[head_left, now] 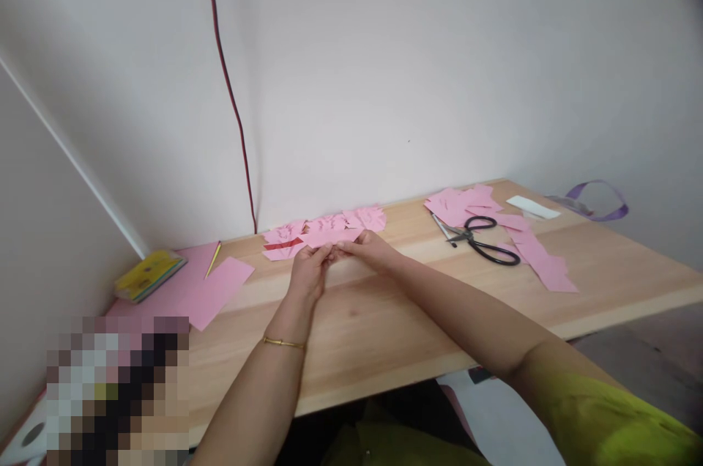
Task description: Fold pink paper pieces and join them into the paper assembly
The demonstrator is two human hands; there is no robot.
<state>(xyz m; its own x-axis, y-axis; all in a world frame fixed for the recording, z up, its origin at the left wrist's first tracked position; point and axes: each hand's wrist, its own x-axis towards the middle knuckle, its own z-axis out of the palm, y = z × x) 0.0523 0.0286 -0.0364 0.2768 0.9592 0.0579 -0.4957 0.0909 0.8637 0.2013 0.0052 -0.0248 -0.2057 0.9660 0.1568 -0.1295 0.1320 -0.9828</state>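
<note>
My left hand [308,270] and my right hand [367,249] meet over the middle of the wooden table. Between their pinched fingers is a piece of pink paper [329,237], its lower edge partly hidden by the fingertips. Just behind it, along the wall, lie several cut pink paper pieces [365,217] with dark marks on them. A red strip [283,244] rests across the paper to the left of my hands. To the right, black-handled scissors [477,239] lie with their blades pointing left.
Pink scraps [541,257] and a white strip [532,206] lie at the right, near a purple band [609,208]. On the left are pink sheets [222,290], a yellow pencil [213,259] and a yellow pack [149,275]. A dark red cable [228,78] hangs down the wall.
</note>
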